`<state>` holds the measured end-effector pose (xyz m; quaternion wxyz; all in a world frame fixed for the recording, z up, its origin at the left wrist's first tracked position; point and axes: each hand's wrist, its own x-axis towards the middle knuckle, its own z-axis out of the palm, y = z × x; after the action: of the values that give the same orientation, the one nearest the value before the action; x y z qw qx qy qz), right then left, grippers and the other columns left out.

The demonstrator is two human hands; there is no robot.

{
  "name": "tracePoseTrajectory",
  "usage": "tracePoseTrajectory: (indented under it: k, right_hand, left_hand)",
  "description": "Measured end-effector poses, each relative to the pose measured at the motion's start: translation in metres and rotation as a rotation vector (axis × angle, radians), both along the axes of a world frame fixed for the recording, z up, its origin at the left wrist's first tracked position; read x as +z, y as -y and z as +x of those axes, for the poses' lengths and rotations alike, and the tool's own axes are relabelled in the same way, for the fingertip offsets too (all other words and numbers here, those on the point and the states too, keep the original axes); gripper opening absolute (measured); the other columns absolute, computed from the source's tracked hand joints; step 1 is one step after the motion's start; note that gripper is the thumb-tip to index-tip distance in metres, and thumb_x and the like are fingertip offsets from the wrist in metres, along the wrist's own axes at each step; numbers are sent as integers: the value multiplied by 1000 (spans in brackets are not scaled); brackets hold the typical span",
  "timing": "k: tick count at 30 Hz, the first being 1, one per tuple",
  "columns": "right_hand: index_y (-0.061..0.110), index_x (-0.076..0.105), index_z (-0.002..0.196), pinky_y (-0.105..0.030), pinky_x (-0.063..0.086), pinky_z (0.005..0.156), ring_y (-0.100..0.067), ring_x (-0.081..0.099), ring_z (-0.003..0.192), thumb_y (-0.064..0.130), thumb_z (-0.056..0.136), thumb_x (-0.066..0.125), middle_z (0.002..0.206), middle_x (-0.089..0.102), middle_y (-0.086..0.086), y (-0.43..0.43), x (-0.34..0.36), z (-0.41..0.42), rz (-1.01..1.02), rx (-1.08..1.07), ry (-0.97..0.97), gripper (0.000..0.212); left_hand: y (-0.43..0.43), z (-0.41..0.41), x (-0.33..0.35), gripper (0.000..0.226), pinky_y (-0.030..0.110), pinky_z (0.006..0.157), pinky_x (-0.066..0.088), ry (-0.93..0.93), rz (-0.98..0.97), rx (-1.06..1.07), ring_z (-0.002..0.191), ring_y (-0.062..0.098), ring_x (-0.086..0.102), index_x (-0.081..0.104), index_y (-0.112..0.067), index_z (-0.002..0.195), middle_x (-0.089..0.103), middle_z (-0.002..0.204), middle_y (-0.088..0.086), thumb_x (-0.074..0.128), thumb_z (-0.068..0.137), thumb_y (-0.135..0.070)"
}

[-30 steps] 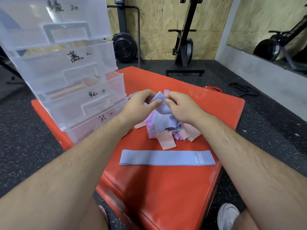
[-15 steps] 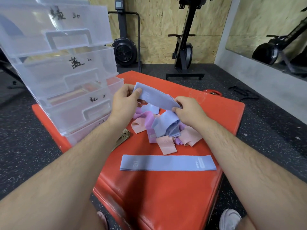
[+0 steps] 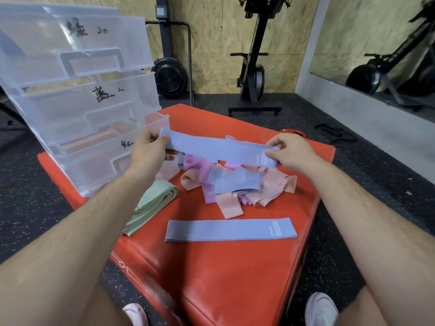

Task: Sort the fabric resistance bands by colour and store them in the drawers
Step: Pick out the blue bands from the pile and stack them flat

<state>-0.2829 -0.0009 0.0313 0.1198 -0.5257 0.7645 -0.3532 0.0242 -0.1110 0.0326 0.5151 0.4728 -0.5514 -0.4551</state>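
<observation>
A blue fabric band (image 3: pixel 219 149) is stretched flat in the air between my left hand (image 3: pixel 147 151) and my right hand (image 3: pixel 290 154), each pinching one end. Below it lies a tangled pile of bands (image 3: pixel 235 184) in pink, peach, purple and blue. A second blue band (image 3: pixel 230 229) lies flat on the red box nearer to me. Folded green bands (image 3: pixel 153 203) lie beside my left forearm. The clear plastic drawer unit (image 3: pixel 80 100) stands at the left, its drawers pulled partly out and marked with handwritten labels.
Everything rests on a red padded box (image 3: pixel 223 278) on a dark speckled gym floor. Exercise machines (image 3: pixel 254 67) stand against the wooden back wall. A mirror (image 3: pixel 376 55) is at the right. My white shoes (image 3: pixel 320 307) show at the bottom.
Both hands lifted a blue band out of the pile and pulled it out straight between them. The green bands came into view as my left arm rose.
</observation>
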Motion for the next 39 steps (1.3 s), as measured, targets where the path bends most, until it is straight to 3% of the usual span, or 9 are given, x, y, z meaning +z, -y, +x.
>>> tracePoseTrajectory:
  k: [3,5,8,14,17,24,30,35,39]
  right_hand:
    - [23,64,98,-15,45,51,-11,62,61,19,89,72,87,65,-2,-17,4,-5,46,20,4,12]
    - [19,65,103,-10,40,44,-12,60,57,19,90,73,83,63,-4,-29,6,-8,56,18,22,15]
    - [13,66,103,-24,54,52,-20,63,56,17,88,75,78,64,-12,-44,7,-12,63,47,124,18]
    - [13,67,100,-36,51,63,-22,60,61,6,88,73,70,64,-10,-74,-4,-20,250,188,144,15]
    - [10,67,103,-27,52,57,-12,59,56,-1,89,68,75,60,-7,-86,-12,-18,353,240,159,18]
    - [11,74,96,-12,43,52,-10,56,61,4,89,69,81,64,-4,-99,-40,1,391,300,-110,11]
    - [25,73,94,-16,39,60,-6,55,71,16,90,68,82,64,11,-101,-64,8,422,314,-277,11]
    - [24,71,96,-17,37,59,-6,55,73,20,89,66,89,64,7,-99,-73,9,434,361,-401,10]
    - [26,68,98,-26,44,79,-13,55,94,33,80,76,106,56,9,-99,-68,7,461,414,-438,20]
  left_hand:
    - [-6,9,0,11,14,37,38,157,26,-43,64,25,67,51,-15,84,67,85,8,57,93,-16]
    - [-9,17,-3,13,15,43,44,215,41,-106,68,25,64,54,-12,81,62,84,6,62,91,-13]
    - [-15,31,-7,12,30,69,56,302,93,-232,71,22,58,58,-7,81,61,81,11,67,89,-10]
    - [-39,54,-23,17,34,66,53,457,110,-336,66,23,57,59,-9,80,59,67,11,76,83,-8]
    - [-50,58,-33,17,27,53,44,538,96,-367,58,23,57,60,-14,87,62,66,12,76,83,-10]
    - [-68,59,-59,16,18,42,48,679,74,-355,53,20,54,64,-10,96,57,71,11,71,85,-2]
    - [-66,59,-90,15,43,65,59,854,12,-389,62,28,62,63,-13,91,57,70,8,72,83,-4]
    - [-65,59,-97,16,27,60,45,995,-97,-395,60,20,58,64,-17,92,61,71,-1,75,80,-16]
    - [-57,63,-102,20,24,73,40,1032,-263,-441,84,18,58,66,-30,92,58,90,-1,78,78,-24]
